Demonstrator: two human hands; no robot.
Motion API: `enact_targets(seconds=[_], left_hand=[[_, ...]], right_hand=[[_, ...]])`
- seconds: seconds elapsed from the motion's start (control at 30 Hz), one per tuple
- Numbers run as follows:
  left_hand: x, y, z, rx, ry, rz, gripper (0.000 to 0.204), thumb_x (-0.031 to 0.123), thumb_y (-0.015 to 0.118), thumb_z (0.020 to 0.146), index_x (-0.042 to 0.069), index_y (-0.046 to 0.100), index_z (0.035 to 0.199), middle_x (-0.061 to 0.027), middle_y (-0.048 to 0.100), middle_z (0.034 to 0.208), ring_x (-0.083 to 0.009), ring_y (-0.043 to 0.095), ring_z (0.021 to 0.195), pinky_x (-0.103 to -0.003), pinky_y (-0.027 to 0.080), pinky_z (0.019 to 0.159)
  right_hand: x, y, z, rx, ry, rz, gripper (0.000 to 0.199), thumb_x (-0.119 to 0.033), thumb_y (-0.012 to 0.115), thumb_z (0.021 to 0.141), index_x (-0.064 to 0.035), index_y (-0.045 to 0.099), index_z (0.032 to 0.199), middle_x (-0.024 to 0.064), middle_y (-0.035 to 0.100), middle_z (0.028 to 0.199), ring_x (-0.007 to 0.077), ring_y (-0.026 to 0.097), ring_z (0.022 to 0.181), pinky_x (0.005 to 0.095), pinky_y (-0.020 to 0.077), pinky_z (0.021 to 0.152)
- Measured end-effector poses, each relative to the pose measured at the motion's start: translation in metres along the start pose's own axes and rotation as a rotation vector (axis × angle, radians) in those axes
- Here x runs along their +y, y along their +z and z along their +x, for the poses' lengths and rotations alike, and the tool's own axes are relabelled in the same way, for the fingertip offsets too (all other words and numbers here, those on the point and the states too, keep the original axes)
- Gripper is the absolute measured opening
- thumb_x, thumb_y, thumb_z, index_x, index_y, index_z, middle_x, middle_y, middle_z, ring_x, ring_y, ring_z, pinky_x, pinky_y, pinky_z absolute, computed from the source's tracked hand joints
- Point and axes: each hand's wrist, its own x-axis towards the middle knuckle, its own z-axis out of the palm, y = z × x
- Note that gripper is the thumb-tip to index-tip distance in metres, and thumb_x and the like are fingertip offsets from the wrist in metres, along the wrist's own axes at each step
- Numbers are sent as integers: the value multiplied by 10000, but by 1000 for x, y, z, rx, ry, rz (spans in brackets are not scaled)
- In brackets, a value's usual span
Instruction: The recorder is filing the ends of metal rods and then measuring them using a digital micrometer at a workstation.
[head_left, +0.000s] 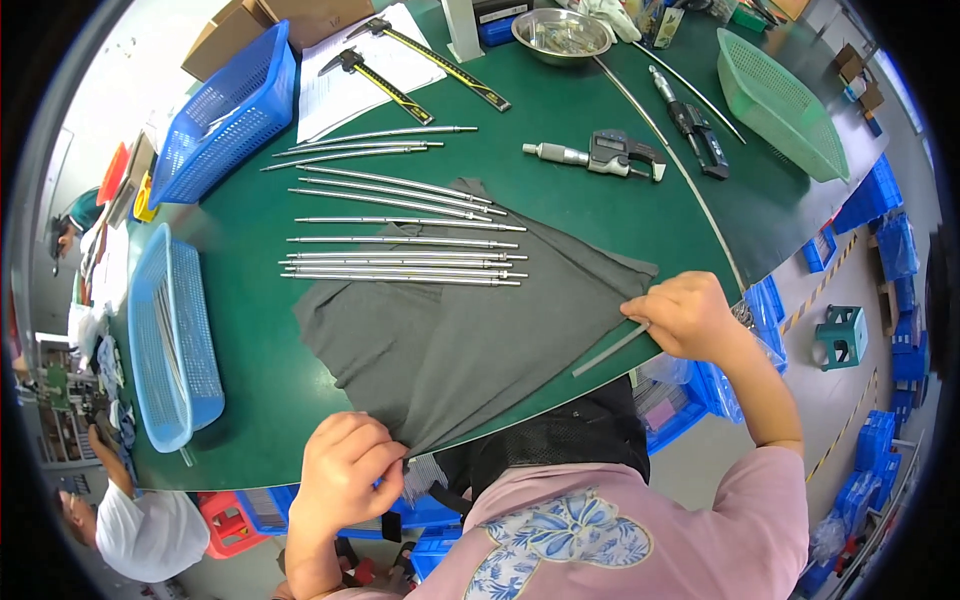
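A dark grey cloth (480,350) lies spread on the green table, its near edge drawn taut between my hands. My left hand (345,470) pinches the corner at the table's front edge. On the right, my right hand (688,315) has its fingers closed on another corner. A narrow grey strip (608,352) sticks out below those right fingers; whether they hold it too I cannot tell. Several slim metal rods (405,241) lie roughly side by side across the cloth's far left part. A few more rods (370,152) rest behind them on the bare table.
Blue baskets (235,115) (207,370) stand at the left; a green basket (790,125) is far right. Two calipers (430,65) lie at the back, near papers (320,95). Micrometers (605,153) (690,125) and a metal bowl (560,35) are beyond the cloth. Another person (150,535) is at lower left.
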Motion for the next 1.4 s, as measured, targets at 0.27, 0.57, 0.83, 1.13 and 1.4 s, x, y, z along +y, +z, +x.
enact_targets(seconds=[0.27,0.57,0.83,1.13,1.4], left_hand=[[-5,18,5,-182,46,3,124,121,605,477,70,540,571,-56,456,628,-238,502,667,-351,433,620],[-25,5,37,-188,55,-136,111,146,664,624,72,583,606,-60,488,633,-241,515,656,-341,406,583],[-73,24,106,181,120,237,285,49,671,636,53,619,916,-84,570,948,-278,569,874,-375,464,749],[-95,10,125,-36,52,98,802,132,700,534,89,472,1302,-147,405,1374,-336,388,1273,-440,315,1061],[-76,9,170,-272,255,272,655,94,640,466,18,491,1098,-163,476,1066,-355,492,1013,-455,389,976]], right_hand=[[-23,-10,-24,-50,73,5,190,-47,654,622,-98,629,804,15,570,597,208,577,523,328,445,468],[-33,-7,-8,-116,109,317,166,-80,696,686,-99,660,847,21,581,592,198,565,499,309,425,446],[-45,20,7,191,182,151,195,-105,742,664,-69,667,841,41,546,541,198,515,438,299,380,422],[-42,27,-2,138,228,-11,217,-196,719,656,-105,608,819,26,557,570,194,555,479,313,404,431],[-44,36,-1,182,244,-48,208,-224,692,670,-121,567,800,5,508,555,176,536,468,308,387,429]])
